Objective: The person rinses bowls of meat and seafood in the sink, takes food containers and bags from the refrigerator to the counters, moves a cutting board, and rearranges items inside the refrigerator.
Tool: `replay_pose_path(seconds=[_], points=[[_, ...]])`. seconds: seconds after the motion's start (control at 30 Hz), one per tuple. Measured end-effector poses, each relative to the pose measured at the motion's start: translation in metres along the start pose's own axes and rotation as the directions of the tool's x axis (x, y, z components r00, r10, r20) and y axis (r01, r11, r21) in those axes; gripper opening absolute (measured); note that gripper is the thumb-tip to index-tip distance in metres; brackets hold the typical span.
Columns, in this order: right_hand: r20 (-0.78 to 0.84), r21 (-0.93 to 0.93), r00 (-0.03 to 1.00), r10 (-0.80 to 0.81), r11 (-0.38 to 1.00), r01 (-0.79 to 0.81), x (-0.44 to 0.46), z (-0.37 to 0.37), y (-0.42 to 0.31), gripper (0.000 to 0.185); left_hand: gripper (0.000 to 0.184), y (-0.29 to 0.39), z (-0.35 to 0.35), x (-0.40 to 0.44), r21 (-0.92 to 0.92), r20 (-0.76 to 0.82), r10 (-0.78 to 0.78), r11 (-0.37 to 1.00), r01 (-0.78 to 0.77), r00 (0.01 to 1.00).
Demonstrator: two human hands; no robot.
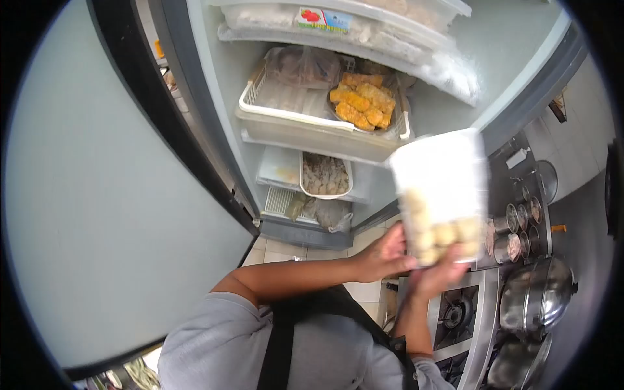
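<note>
Pack (pixel 442 195) of pale round pieces, white, blurred and tilted, held up in mid-air by a person's two bare hands in front of an open fridge (pixel 305 235), just beyond the front right corner of a basket (pixel 292 117). The pieces gather at its lower end. The left hand (pixel 385 255) has a partly curled grip at the pack's lower left corner. The right hand (pixel 442 272), blurred, supports the bottom edge, its grip spread; exactly how its fingers close cannot be told. In the basket, orange rolls (pixel 364 101) lie towards the right edge and a clear bag (pixel 302 65) at the back left. Below, a white tub (pixel 325 196) holds frosty pieces. To the right stand a stove (pixel 482 312) and a shiny pot (pixel 536 292).
</note>
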State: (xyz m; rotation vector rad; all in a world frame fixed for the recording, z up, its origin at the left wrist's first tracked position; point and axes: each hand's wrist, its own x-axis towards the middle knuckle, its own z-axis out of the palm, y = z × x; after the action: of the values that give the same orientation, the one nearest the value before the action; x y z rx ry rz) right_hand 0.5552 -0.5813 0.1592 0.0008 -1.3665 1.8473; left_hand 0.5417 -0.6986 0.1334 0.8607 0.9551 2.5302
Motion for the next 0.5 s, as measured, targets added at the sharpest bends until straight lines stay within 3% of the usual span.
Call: replay_pose_path(seconds=[0.03,0.07,0.1,0.17,0.23,0.3,0.37,0.4,0.47,0.5], points=[[0.002,-0.017,0.993,0.118,0.993,-0.118,-0.02,-0.011,0.02,0.047,0.065,-0.038,-0.019,-0.017,0.082,-0.111,0.041,0.996,-0.032,0.993],[0.06,-0.106,0.98,0.188,0.978,-0.181,-0.039,-0.027,0.049,0.047,0.054,-0.05,-0.039,-0.041,0.077,-0.282,-0.203,0.969,0.233,0.938],[0.109,-0.199,0.959,0.263,0.951,-0.238,-0.056,-0.04,0.07,0.047,0.046,-0.053,-0.045,-0.058,0.098,-0.447,-0.26,0.937,0.336,0.856],[0.242,-0.218,0.814,0.528,0.847,-0.485,-0.083,-0.036,0.08,0.047,0.047,-0.069,-0.063,-0.096,0.017,-0.607,-0.183,0.97,0.242,0.773],[0.526,-0.254,0.642,0.558,0.824,-0.507,-0.104,-0.053,0.128,0.056,0.047,-0.066,-0.076,-0.125,-0.007,-0.73,-0.103,0.99,0.143,0.676],[0.603,-0.447,0.393,0.694,0.702,-0.554,-0.11,-0.053,0.127,0.063,0.047,-0.059,-0.102,-0.149,0.0,-0.812,-0.052,0.996,0.089,0.581],[0.62,-0.686,0.403,0.674,0.714,-0.139,-0.121,-0.071,0.152,0.066,0.048,-0.05,-0.129,-0.163,0.026,-0.871,-0.013,0.997,0.071,0.492],[0.604,-0.621,0.438,0.666,0.738,-0.264,-0.123,-0.078,0.161,0.062,0.05,-0.037,-0.136,-0.161,0.043,-0.904,0.004,0.996,0.08,0.427],[0.623,-0.581,0.5,0.602,0.784,-0.22,-0.081,-0.065,0.137,0.055,0.052,-0.021,-0.17,-0.161,0.169,-0.943,0.106,0.969,0.18,0.315],[0.626,-0.565,0.526,0.575,0.8,-0.201,-0.059,-0.061,0.114,0.051,0.051,-0.006,-0.182,-0.156,0.254,-0.931,0.17,0.938,0.237,0.323]])
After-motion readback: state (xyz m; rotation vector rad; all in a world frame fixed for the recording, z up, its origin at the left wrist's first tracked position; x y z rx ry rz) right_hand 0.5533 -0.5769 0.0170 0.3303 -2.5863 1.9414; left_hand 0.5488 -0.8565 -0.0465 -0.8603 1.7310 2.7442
